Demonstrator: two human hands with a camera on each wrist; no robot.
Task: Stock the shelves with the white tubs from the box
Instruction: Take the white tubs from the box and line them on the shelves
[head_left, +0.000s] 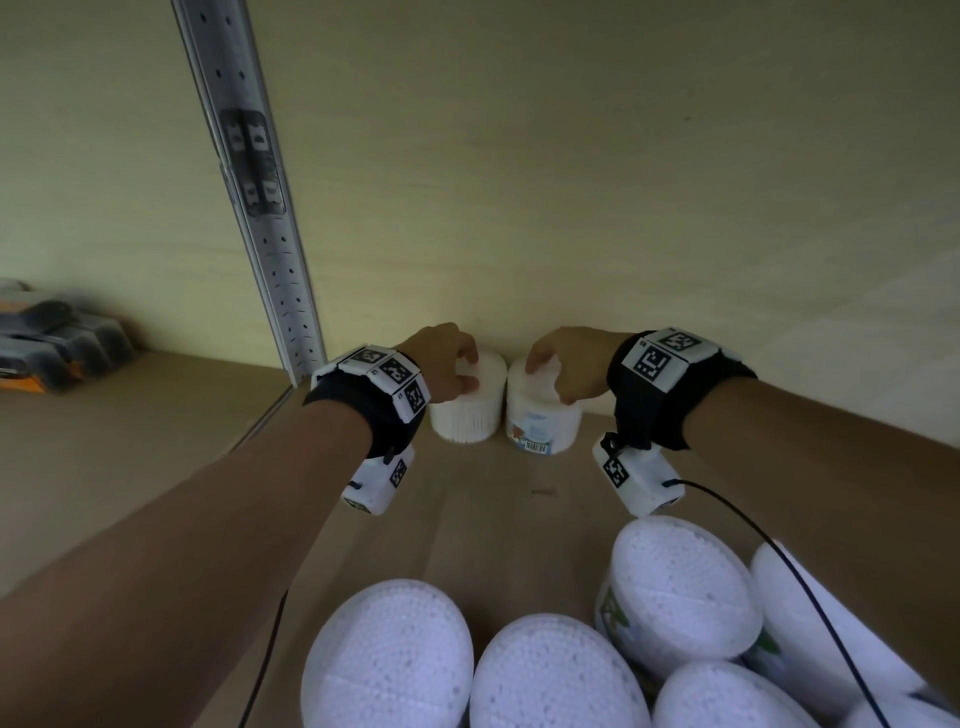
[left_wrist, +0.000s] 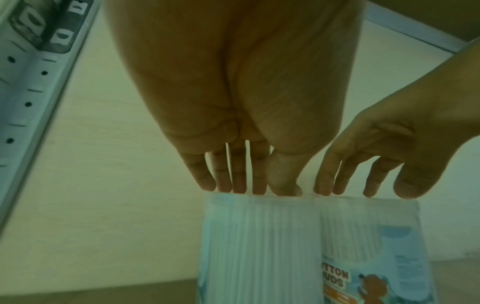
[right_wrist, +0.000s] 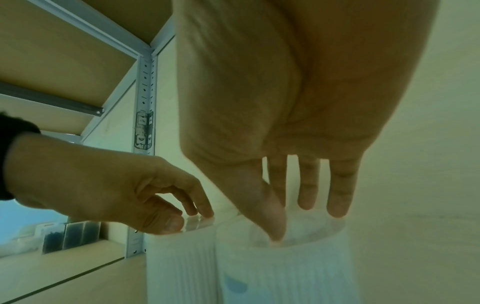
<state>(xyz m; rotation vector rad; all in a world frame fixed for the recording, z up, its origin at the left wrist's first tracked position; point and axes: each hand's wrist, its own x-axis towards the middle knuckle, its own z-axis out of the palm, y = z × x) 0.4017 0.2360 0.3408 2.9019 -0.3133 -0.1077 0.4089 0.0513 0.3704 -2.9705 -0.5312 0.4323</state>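
Observation:
Two white tubs of cotton buds stand side by side at the back of the wooden shelf. My left hand grips the left tub from above, thumb on the near rim and fingers over the lid. My right hand holds the right tub, which has a printed label, the same way. In the left wrist view the left hand has its fingertips on the rim of the left tub. In the right wrist view the right hand has its thumb on the lid of the right tub.
Several more white tubs crowd the near foreground below my arms. A perforated metal upright rises just left of the left tub. Dark organiser cases lie on the neighbouring shelf at far left. The pale back wall is right behind the tubs.

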